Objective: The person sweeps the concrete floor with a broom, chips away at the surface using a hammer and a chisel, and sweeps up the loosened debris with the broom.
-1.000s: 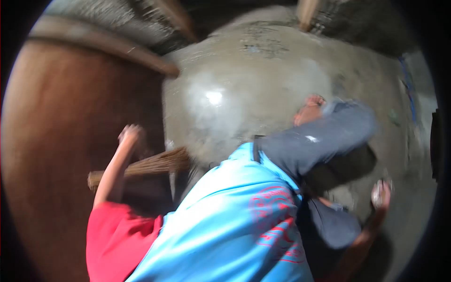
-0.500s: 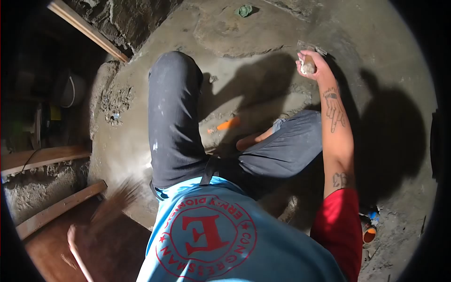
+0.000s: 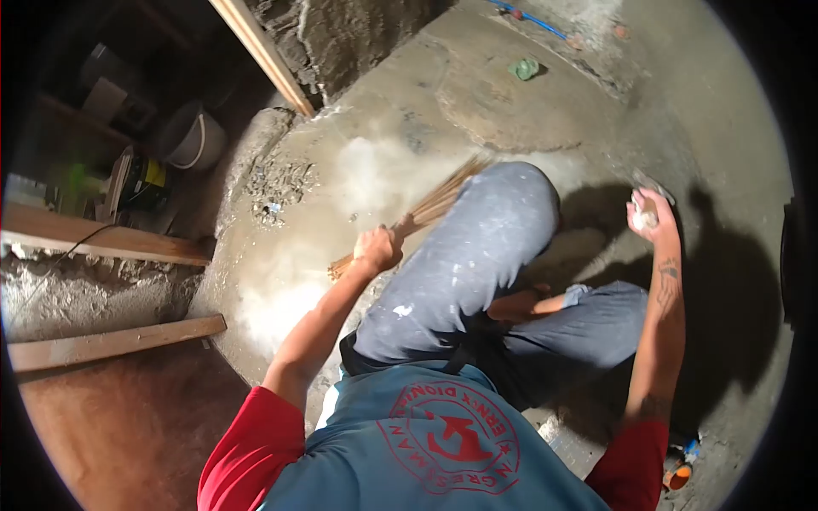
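Holding a broom (image 3: pixel 439 203), the left hand (image 3: pixel 379 249) is curled tight over the gray floor (image 3: pixel 358 200). The broom slants up to the bent knee (image 3: pixel 513 194). The right hand (image 3: pixel 664 215) is wrapped around a tool (image 3: pixel 645 221), past the other leg (image 3: pixel 588 328). I can't tell if the tool touches the floor. A bucket (image 3: pixel 194 140) is far left.

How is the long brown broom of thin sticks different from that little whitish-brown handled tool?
The broom is a long bundle; the tool looks shorter and is partly covered.
The broom looks brown, while the tool has whitish patches.
The left hand holds the broom; the right hand holds the tool.
Both are gripped.
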{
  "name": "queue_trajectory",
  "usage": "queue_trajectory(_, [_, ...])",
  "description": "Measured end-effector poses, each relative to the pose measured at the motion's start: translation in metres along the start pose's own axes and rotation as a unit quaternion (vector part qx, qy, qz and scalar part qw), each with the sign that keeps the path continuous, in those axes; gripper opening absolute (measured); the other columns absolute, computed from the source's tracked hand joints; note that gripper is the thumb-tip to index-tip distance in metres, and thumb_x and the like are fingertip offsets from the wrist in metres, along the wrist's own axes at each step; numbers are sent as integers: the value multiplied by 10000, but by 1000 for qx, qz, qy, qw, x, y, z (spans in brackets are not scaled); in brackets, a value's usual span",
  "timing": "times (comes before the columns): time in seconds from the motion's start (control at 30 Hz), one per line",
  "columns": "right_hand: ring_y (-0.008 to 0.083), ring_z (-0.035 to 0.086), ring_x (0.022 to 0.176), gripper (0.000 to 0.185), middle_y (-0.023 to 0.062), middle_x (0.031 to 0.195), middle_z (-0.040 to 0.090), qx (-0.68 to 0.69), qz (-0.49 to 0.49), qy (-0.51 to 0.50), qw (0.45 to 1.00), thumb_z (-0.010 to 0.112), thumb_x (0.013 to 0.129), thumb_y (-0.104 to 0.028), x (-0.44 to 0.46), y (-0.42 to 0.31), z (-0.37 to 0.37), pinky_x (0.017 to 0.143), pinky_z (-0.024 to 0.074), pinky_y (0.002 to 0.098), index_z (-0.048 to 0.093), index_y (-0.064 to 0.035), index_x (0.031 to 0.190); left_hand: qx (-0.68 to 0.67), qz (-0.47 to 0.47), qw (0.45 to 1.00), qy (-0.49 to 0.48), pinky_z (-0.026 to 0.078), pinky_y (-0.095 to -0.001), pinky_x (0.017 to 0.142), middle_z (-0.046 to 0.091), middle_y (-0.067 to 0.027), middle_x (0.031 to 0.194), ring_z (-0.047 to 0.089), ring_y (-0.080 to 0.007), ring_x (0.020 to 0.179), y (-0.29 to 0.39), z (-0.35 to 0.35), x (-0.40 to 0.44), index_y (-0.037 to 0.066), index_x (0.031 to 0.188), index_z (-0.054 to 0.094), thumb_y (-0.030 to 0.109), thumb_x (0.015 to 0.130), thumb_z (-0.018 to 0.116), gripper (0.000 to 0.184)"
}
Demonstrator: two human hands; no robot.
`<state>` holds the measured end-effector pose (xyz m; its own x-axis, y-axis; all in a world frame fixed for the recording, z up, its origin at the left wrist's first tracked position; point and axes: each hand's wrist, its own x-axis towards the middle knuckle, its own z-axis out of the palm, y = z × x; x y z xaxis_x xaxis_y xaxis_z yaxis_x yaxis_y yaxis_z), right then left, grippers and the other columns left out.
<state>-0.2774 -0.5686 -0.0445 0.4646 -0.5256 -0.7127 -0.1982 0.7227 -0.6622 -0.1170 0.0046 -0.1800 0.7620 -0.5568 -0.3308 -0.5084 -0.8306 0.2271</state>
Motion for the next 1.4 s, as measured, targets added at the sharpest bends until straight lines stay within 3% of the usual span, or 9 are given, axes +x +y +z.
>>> queue_trajectory(0.1, [240,596,799,225,14,934,646,25,30,0,999,739,781,-172,5,-7,-16,649,541,348,617,-87,950,-61,-114,990,-53,539,-504,771,671,-234,1009,666,-402,893,-42,23,-28,274,1486,346,183,830,525,686])
queue_trajectory(0.2, [259,580,815,252,5,932,637,52,54,12,997,740,776,-168,15,-13,-28,641,533,341,597,-92,969,-213,-70,949,221,514,-509,621,632,-287,768,634,-455,694,-149,106,-79,-16,1372,463,-13,704,500,669])
queue_trajectory(0.47, [253,580,1073,278,81,1169,612,128,-27,-16,991,704,804,-90,17,-4,-23,760,553,395,615,-92,1068,-150,-390,897,141,515,-481,779,657,-308,918,655,-446,892,-130,-14,-205,117,1419,469,225,933,496,499])
queue_trajectory(0.5, [254,575,1078,204,89,1208,601,-119,-268,-126,948,658,836,-75,41,11,-49,776,544,404,623,-71,1037,-138,-343,915,160,521,-481,738,658,-304,894,658,-444,867,-142,-6,-210,125,1422,468,235,932,510,504])
queue_trajectory(0.67, [273,561,902,376,64,1026,608,100,47,-6,994,734,772,-89,-8,-6,0,701,511,383,590,-92,1119,-111,-280,934,193,491,-505,607,644,-293,807,657,-435,707,-117,-101,-124,168,1401,508,323,936,511,490])
queue_trajectory(0.9, [249,576,783,379,49,802,566,98,32,-1,995,738,780,-115,-26,-10,15,631,513,342,558,-34,1103,-162,84,974,134,529,-421,747,639,-283,1069,672,-407,939,-85,-138,57,109,1364,543,232,910,542,470])
queue_trajectory(1.03, [271,580,803,371,54,976,603,136,22,-17,990,757,761,-107,-2,-14,6,640,510,371,573,-57,1080,-156,146,977,13,539,-452,686,652,-281,947,669,-420,812,-60,-100,111,103,1313,578,187,858,532,465])
queue_trajectory(1.17, [288,569,833,383,50,1066,611,147,19,-8,989,771,732,-96,3,-10,7,637,499,385,581,-76,1064,-80,207,971,87,496,-523,585,643,-239,783,637,-439,674,-39,-62,74,192,1307,597,265,901,550,415])
queue_trajectory(1.4, [273,543,924,378,39,1012,609,104,37,-23,994,782,725,-119,17,-10,26,641,495,356,587,-74,1046,-197,-276,940,-15,485,-371,588,677,-219,845,638,-264,623,-128,-15,-40,91,1409,491,233,944,502,487])
